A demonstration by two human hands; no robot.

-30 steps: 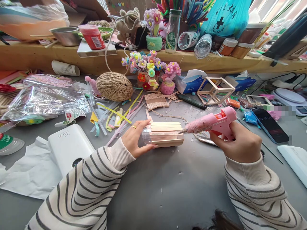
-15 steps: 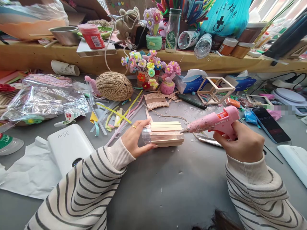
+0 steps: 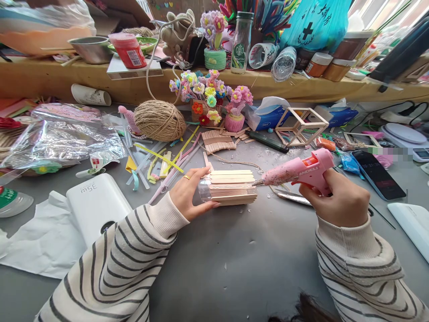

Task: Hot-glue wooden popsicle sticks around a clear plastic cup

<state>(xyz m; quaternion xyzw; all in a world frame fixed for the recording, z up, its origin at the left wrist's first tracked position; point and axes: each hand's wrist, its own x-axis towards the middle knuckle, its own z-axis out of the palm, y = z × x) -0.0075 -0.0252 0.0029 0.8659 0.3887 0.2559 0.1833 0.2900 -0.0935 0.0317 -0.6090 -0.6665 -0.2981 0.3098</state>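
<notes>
My left hand (image 3: pixel 191 192) is closed around the near end of a clear plastic cup (image 3: pixel 205 189) lying on its side. Flat wooden craft sticks (image 3: pixel 232 180) run lengthwise along the cup's outside, with a bare strip showing between them. In my right hand (image 3: pixel 345 197) is a pink hot glue gun (image 3: pixel 298 172), gripped by its handle. The gun's nozzle points left and meets the right end of the cup at the strip between the sticks. Whether fresh glue is coming out is too small to tell.
Behind the cup lie a bundle of craft sticks (image 3: pixel 218 142), a ball of twine (image 3: pixel 160 120) and a wooden stick cube frame (image 3: pixel 301 126). A white power bank (image 3: pixel 97 201) rests at left. Scissors (image 3: pixel 291 196) lie under the glue gun, and a phone (image 3: pixel 378 174) at right.
Almost nothing differs. Both hands, the cup and the glue gun keep nearly the same position, the right hand's fingers shifting very slightly on the handle.
</notes>
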